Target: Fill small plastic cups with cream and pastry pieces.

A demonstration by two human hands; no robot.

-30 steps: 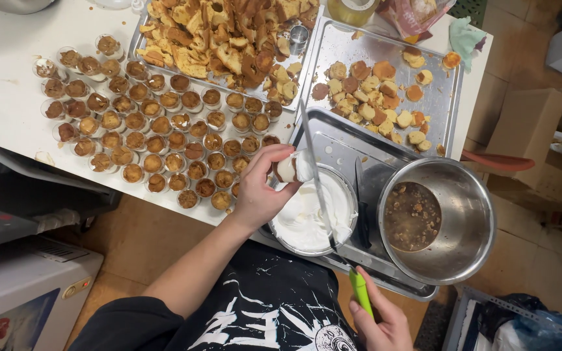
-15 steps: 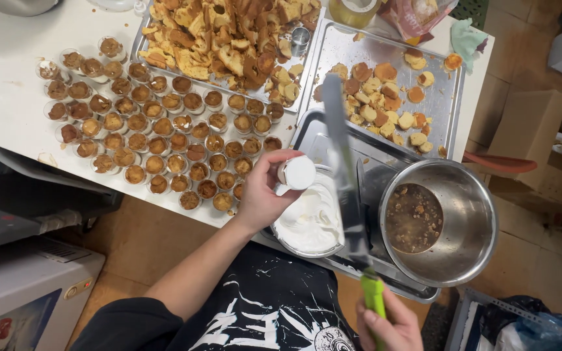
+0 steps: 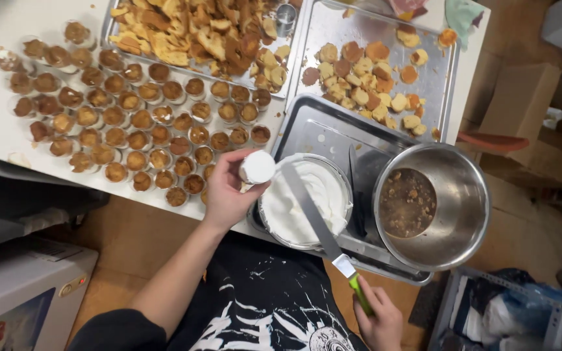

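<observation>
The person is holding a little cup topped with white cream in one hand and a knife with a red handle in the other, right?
Not quite: the head view shows the long metal spatula knife in the right hand has a green handle, not red. The left hand does hold a small cream-topped cup.

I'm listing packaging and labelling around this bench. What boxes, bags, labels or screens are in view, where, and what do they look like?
Brown cardboard box: floor, right of the table, plain, flaps open.
White appliance: bottom left, boxy, with a blue and red picture label on its front.
Blue and white plastic bags: bottom right, crumpled in a crate.
No screens in view.
</observation>
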